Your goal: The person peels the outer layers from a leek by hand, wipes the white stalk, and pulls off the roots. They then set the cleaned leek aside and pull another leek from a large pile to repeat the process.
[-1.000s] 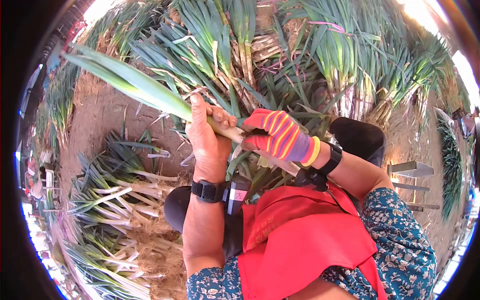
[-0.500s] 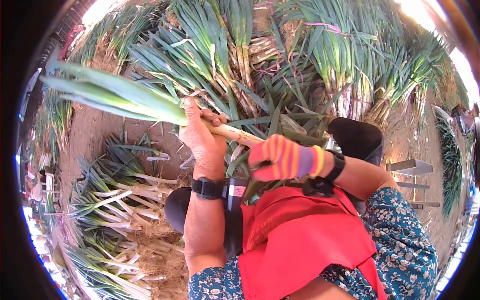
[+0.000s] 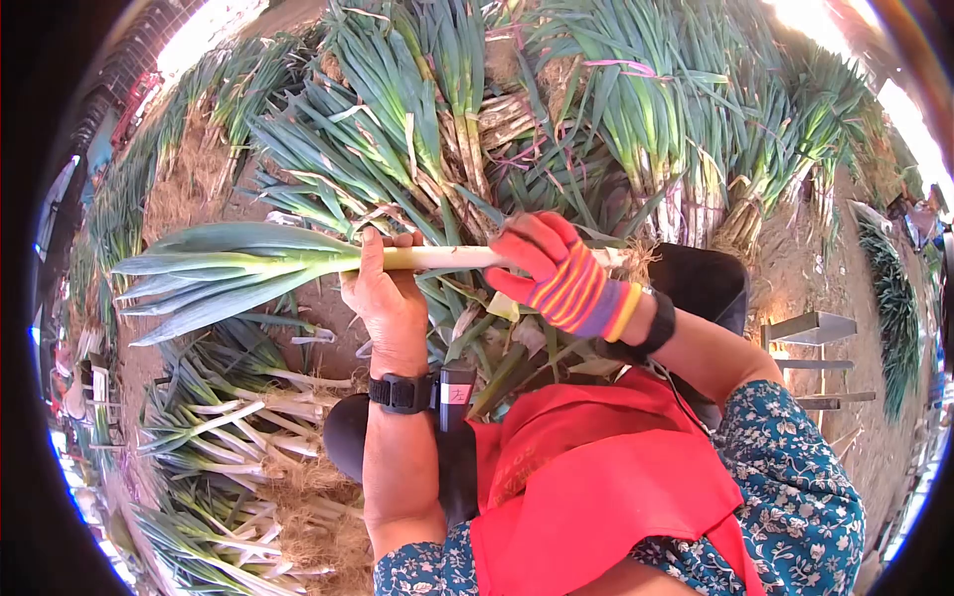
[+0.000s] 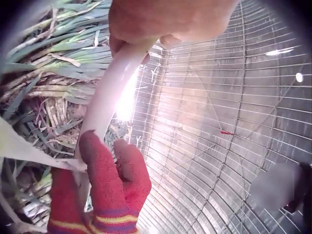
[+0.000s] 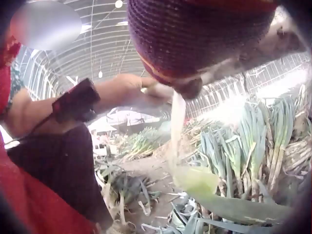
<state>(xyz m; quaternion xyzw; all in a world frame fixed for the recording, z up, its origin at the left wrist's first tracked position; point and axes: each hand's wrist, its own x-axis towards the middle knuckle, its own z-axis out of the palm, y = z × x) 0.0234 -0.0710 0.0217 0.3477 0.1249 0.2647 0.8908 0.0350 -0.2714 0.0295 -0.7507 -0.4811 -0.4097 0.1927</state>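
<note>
Head view: green onion (image 3: 447,257) held crosswise above the lap, left hand (image 3: 386,303) curled round it below the leaves. Gloved right hand (image 3: 564,276) seems to be pinching a loose strip of skin (image 5: 177,122). I'd peel slowly along the stalk, steady left grip, no bending. Tied bundles (image 3: 646,109) stand beyond.

The long green-and-white leek (image 3: 447,257) is looking smooth and faintly glossy along its pale shaft, while its tan roots (image 3: 641,260) are looking dry, fibrous and rough. The red, yellow and purple striped knitted glove (image 3: 576,288) is showing a ribbed, matt cloth. The bright red apron (image 3: 596,477) is creasing like soft, matt fabric, and the teal, white-flowered sleeve (image 3: 795,467) is appearing as printed cloth. The grey, flat-sided stand (image 3: 815,328) is gleaming like smooth metal; the brown earth floor (image 3: 795,263) is looking dull.
</note>
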